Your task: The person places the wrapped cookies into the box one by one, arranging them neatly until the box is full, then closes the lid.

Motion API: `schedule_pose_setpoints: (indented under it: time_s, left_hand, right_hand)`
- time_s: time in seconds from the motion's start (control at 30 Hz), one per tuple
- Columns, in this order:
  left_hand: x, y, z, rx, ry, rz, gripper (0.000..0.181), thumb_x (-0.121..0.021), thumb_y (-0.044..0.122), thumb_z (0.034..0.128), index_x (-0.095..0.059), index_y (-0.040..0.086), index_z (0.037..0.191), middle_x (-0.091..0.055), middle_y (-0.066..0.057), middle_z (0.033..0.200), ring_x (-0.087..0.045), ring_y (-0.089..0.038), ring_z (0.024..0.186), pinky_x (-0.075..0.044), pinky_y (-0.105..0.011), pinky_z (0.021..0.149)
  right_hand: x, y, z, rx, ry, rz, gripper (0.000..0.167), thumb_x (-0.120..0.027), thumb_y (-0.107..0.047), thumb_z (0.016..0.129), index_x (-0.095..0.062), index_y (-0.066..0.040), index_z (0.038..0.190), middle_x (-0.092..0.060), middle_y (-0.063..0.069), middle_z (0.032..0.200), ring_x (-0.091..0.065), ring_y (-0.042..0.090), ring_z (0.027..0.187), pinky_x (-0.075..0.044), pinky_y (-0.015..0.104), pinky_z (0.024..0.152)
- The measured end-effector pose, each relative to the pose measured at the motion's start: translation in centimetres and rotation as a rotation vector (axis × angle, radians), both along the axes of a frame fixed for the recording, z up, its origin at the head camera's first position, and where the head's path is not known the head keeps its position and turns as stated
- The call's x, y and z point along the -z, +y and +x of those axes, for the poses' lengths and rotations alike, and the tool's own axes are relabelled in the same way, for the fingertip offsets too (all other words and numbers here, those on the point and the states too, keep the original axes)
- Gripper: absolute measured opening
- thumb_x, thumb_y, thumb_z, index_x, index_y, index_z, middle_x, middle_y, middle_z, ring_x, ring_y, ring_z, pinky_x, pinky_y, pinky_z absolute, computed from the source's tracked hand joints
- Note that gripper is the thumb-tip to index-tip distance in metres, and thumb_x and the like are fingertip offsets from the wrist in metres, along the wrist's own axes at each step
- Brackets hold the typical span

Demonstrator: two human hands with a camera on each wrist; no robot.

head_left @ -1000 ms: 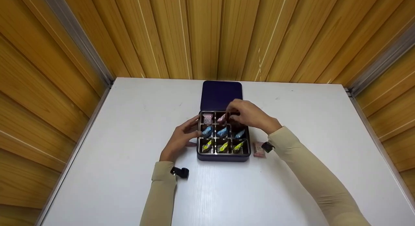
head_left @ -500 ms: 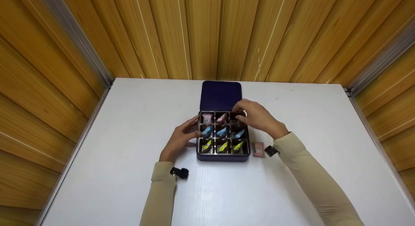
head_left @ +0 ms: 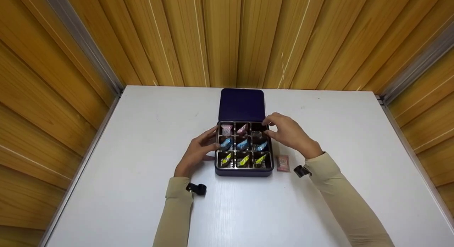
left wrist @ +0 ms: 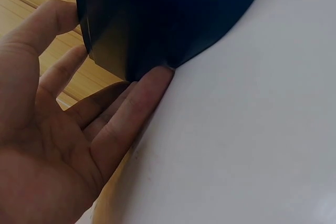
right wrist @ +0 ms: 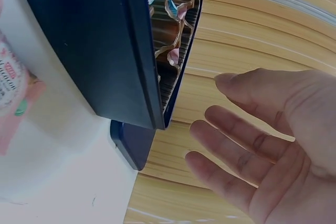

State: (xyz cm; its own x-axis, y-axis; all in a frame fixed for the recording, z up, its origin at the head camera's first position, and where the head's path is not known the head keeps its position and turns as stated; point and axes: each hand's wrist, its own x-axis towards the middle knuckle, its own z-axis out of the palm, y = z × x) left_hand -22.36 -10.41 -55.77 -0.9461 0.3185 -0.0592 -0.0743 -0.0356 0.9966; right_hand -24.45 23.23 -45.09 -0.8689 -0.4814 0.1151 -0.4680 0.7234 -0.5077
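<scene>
A dark blue tin box (head_left: 244, 172) stands open on the table, its lid (head_left: 242, 105) folded back. Its divided tray bears pink-wrapped sweets (head_left: 227, 130) in the back row, blue-wrapped sweets (head_left: 243, 144) in the middle and yellow-wrapped sweets (head_left: 244, 160) in front. Bare floor shows in the back right compartment. My left hand (head_left: 196, 151) touches the tin's left side with fairly straight fingers, thumb at the rim. By the back right corner, my right hand (head_left: 289, 133) has its fingers spread; in the right wrist view nothing lies between them. A pink-wrapped sweet (head_left: 283, 163) lies right of the tin.
The white table (head_left: 241, 211) is bounded at the back by a wood-patterned panel wall (head_left: 227, 38), with more panels (head_left: 39, 116) at the sides. Black wrist cameras (head_left: 197, 189) sit on both wrists.
My right hand has drawn back to the right, out of the tin's back right compartment, and its fingers have parted. My left hand and the tin stay put.
</scene>
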Motion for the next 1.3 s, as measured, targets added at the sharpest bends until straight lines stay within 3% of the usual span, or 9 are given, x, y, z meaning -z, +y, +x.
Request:
schedule_pose_setpoints:
  time_s: [0.27,0.63,1.3]
  left_hand:
    - [-0.1,0.0,0.1,-0.001,-0.005,0.001,0.071,-0.076,0.01,0.0967,-0.05,0.027,0.161,-0.054,-0.014,0.155,-0.061,-0.035,0.131,-0.065,-0.052,0.078]
    - [0.0,-0.1,0.2,0.001,-0.016,-0.012,0.07,-0.076,0.012,0.0976,-0.05,0.029,0.161,-0.054,-0.013,0.156,-0.062,-0.035,0.13,-0.065,-0.053,0.079]
    - [0.0,0.0,0.2,-0.012,-0.022,-0.019,0.071,-0.077,0.012,0.0966,-0.05,0.025,0.161,-0.054,-0.015,0.155,-0.062,-0.036,0.13,-0.065,-0.053,0.08]
  right_hand:
    - [0.7,1.0,1.0,0.022,0.037,-0.017,0.027,-0.08,0.001,0.093,-0.071,0.002,0.118,-0.07,0.017,0.118,-0.069,0.042,0.109,-0.058,0.054,0.093]
    - [1.3,1.5,2.9,0.073,0.059,0.046,0.028,-0.081,0.0,0.091,-0.071,0.0,0.118,-0.071,0.017,0.115,-0.07,0.039,0.106,-0.06,0.054,0.087]
    - [2.9,2.4,5.1,0.136,0.023,0.028,0.026,-0.081,-0.004,0.093,-0.071,-0.001,0.116,-0.071,0.015,0.115,-0.071,0.04,0.105,-0.06,0.055,0.086]
